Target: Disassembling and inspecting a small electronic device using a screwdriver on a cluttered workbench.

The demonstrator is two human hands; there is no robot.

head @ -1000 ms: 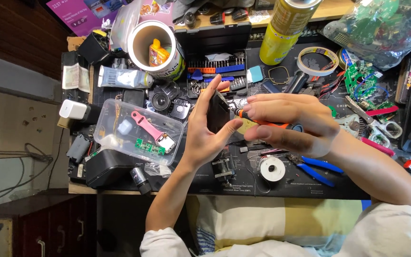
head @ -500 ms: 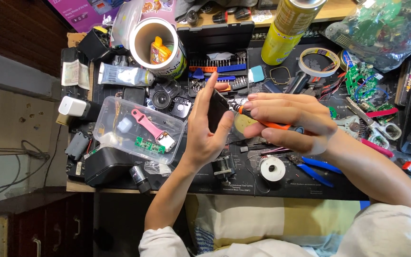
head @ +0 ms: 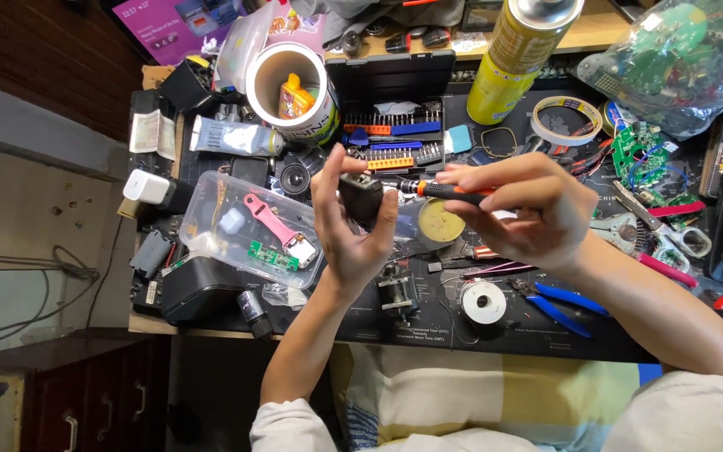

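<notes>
My left hand [head: 346, 226] grips a small black boxy device [head: 360, 197] upright above the black work mat [head: 428, 322]. My right hand [head: 522, 211] holds a slim screwdriver with an orange and black handle [head: 449, 190]; its tip points left and meets the device's right side. Both hands hover over the middle of the cluttered bench. A round yellowish disc [head: 439, 222] lies on the mat just under the screwdriver.
A clear plastic tray [head: 248, 230] with a pink part and a green board sits left. Behind are a bit set case [head: 391, 125], a white tube [head: 290, 79], a yellow spray can [head: 516, 54], tape roll [head: 566, 119]. Blue pliers [head: 566, 303] and solder spool [head: 484, 303] lie near the front.
Both hands have shifted slightly; the right hand has drawn back to the right, so the screwdriver's handle now shows between the hands with its tip at the device.
</notes>
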